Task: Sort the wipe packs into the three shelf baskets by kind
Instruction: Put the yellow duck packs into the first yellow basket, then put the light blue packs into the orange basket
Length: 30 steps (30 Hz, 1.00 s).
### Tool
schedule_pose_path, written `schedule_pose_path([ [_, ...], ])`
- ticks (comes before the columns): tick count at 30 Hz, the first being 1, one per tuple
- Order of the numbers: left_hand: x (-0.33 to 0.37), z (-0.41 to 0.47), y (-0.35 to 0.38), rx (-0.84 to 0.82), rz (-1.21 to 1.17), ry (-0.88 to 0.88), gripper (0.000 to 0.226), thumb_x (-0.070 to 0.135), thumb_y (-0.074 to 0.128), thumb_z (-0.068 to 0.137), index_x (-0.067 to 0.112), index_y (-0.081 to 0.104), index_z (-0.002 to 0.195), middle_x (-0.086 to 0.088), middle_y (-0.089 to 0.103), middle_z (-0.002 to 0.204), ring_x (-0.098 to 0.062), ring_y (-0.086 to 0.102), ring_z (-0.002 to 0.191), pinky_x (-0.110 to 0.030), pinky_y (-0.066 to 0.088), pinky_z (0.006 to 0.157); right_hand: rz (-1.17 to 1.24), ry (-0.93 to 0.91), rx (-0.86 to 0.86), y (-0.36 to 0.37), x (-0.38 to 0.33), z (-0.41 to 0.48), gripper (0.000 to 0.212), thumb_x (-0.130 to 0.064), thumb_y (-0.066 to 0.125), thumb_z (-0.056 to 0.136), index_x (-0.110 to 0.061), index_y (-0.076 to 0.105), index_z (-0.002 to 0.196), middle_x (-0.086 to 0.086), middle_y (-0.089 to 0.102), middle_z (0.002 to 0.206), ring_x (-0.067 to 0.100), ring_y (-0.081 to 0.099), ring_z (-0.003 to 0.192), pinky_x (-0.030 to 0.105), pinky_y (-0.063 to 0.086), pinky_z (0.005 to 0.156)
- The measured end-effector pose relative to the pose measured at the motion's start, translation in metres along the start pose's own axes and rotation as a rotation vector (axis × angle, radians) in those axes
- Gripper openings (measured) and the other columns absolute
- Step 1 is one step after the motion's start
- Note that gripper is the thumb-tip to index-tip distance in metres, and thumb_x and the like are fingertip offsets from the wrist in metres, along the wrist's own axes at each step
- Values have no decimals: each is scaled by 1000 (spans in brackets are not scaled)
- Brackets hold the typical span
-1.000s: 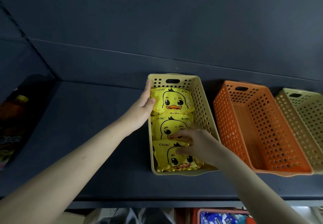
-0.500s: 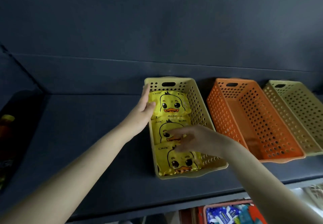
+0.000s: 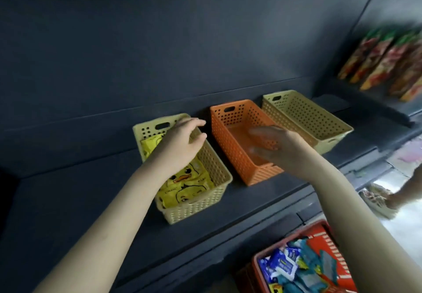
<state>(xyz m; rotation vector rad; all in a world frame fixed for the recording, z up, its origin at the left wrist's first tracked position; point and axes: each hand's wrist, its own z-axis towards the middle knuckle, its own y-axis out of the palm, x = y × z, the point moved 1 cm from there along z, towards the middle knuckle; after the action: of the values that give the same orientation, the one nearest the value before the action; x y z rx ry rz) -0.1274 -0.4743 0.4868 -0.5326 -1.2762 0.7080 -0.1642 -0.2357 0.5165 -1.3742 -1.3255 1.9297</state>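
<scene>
Three perforated baskets stand in a row on the dark shelf. The left yellow basket (image 3: 205,198) holds yellow duck wipe packs (image 3: 182,184). My left hand (image 3: 180,143) hovers over this basket with fingers apart, holding nothing. The orange basket (image 3: 230,137) in the middle looks empty, and my right hand (image 3: 277,147), blurred, hangs over its front half with fingers spread and nothing in it. The right yellow basket (image 3: 319,119) also looks empty. A red shopping basket (image 3: 319,242) below the shelf holds several blue and teal wipe packs (image 3: 287,264).
The dark shelf (image 3: 91,201) extends left of the baskets, with a dark back wall behind. Snack bags (image 3: 386,64) hang on a shelf at the upper right. Another person's foot in a sandal (image 3: 383,199) stands on the floor at right.
Both hands have lifted away from the duck packs; the right hand has shifted over the orange basket. The view has swung right, revealing the red basket and the snack bags.
</scene>
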Motion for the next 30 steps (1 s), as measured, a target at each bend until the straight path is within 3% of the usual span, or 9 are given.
schedule_pose_path([
  [2,31,-5,33,-44,35,98,34,25,54,95,20,58,129,5,50,138,-8,45,127,-13,27,102,-24,26,24,-13,30,-35,50,-37,69,85,-24,57,132,-9,56,132,6,53,111,9,32,85],
  [5,77,-21,90,-111,23,175,33,22,56,94,17,60,127,6,52,136,-9,47,125,-12,27,101,2,116,15,-27,85,-94,49,-39,66,87,-27,55,132,-9,53,130,10,53,112,18,37,87],
  [9,123,-57,176,-180,9,185,31,23,56,94,18,60,124,6,54,132,-16,48,125,-33,38,107,63,238,-24,-33,162,-173,38,-35,65,89,-22,61,124,-11,55,115,7,55,104,15,38,82],
  [11,137,-79,223,-259,17,145,31,24,55,95,19,59,125,4,53,133,-16,47,125,-36,40,105,108,318,-86,-25,202,-208,31,-32,65,90,-20,64,118,-11,59,110,7,58,99,16,41,81],
  [14,141,-113,288,-410,67,59,33,23,55,94,18,59,126,2,55,133,-18,52,121,-33,41,102,202,441,-177,-2,257,-252,25,-29,64,90,-20,66,113,-10,64,109,9,62,98,22,47,81],
  [20,115,-160,381,-698,81,-198,35,25,53,96,18,56,130,1,54,134,-15,53,118,-21,37,96,245,673,-251,65,345,-303,24,-17,65,88,-9,69,111,6,70,110,23,64,102,24,42,81],
  [25,60,-177,461,-784,27,-414,35,17,55,95,9,56,129,-9,58,129,-19,56,116,-19,37,90,304,843,-265,138,408,-320,22,-10,64,88,-7,69,109,11,70,105,28,65,100,23,41,75],
  [30,-10,-193,541,-799,-1,-688,34,19,58,94,6,58,125,-9,62,124,-23,58,115,-29,44,96,345,925,-282,232,474,-320,22,-11,63,86,-5,68,107,13,71,104,33,65,98,38,51,84],
])
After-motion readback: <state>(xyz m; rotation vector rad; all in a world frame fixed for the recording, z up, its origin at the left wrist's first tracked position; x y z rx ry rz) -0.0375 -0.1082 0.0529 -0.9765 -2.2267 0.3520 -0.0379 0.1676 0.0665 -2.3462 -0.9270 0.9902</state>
